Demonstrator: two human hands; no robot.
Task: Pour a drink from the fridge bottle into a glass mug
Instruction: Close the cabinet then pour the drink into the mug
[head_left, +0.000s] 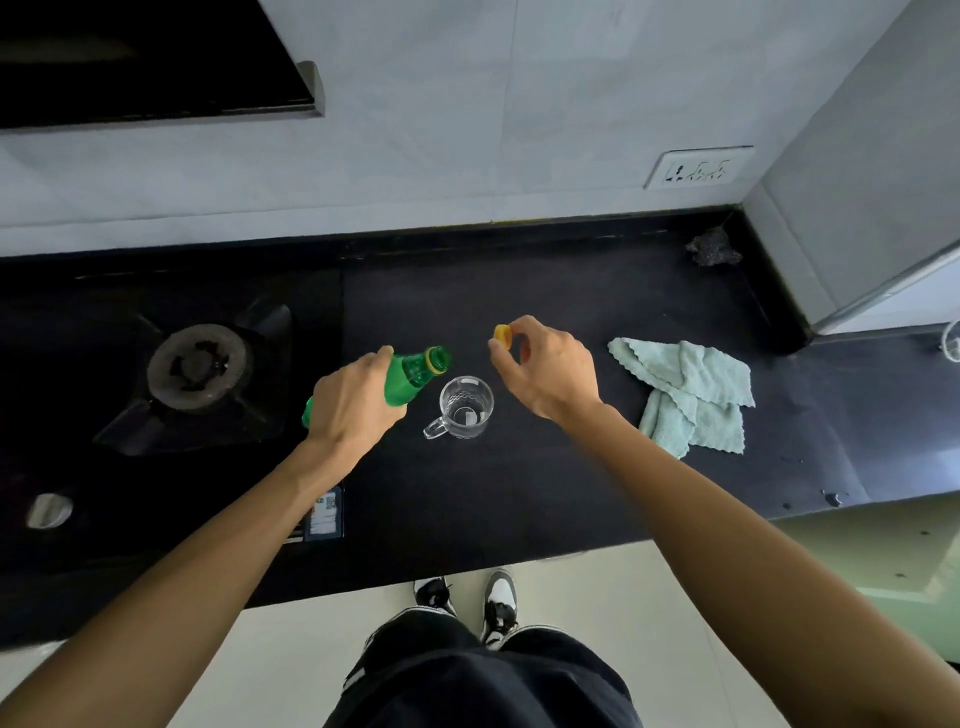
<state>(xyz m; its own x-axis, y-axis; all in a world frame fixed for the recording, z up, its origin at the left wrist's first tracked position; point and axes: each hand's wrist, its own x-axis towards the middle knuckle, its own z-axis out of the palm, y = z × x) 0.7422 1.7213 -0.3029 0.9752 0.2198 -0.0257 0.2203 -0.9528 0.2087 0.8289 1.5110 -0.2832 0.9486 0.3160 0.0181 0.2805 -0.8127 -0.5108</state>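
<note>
A green plastic bottle (415, 375) with a yellow neck ring is uncapped and tilted, its mouth pointing up and right, just left of the mug. My left hand (353, 401) grips the bottle's body. A clear glass mug (464, 408) stands upright on the black countertop (519, 493), handle toward the near left; it looks empty. My right hand (543, 366) hovers above and right of the mug and pinches the yellow bottle cap (502, 334) between thumb and fingers.
A gas stove burner (196, 365) sits to the left on a black hob. A light green cloth (691, 395) lies crumpled to the right. A dark scrubber (713, 248) is in the back corner by the wall, and a socket (698, 169) is above it.
</note>
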